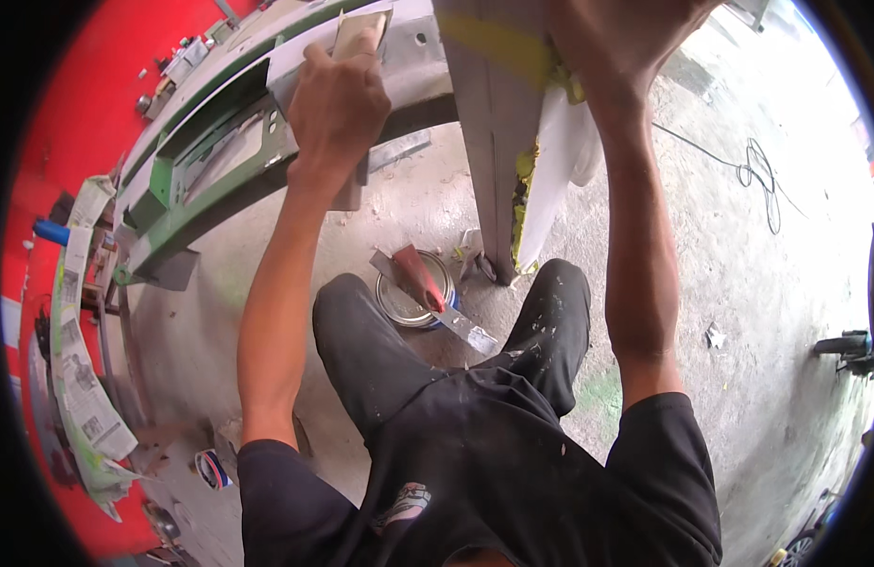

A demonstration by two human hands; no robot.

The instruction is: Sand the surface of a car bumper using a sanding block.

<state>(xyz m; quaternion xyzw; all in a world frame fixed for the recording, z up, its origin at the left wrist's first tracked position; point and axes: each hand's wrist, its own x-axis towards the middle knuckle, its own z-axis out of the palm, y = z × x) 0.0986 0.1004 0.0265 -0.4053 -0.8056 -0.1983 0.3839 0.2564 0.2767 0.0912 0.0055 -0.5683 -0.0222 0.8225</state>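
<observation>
My left hand (339,106) is closed around a flat tan piece (363,34) that looks like sandpaper, held against the grey surface of a long vehicle body part (413,52) with green framing. My right hand (626,47) is at the top edge beside a tall grey panel (494,104); its fingers are cut off or hidden. Ragged yellow material (523,189) runs down that panel's edge. Between my knees, a round tin (392,304) stands on the floor. Across its top lie a red-handled putty knife (420,279) and another flat blade, with pale paste on one blade.
At the left, newspaper sheets (92,387) cover a long curved part by a red wall (50,170). A small roll of tape (212,470) lies on the concrete floor. A black cable (758,170) is coiled at the right, and a dark wheeled object (845,345) stands beyond.
</observation>
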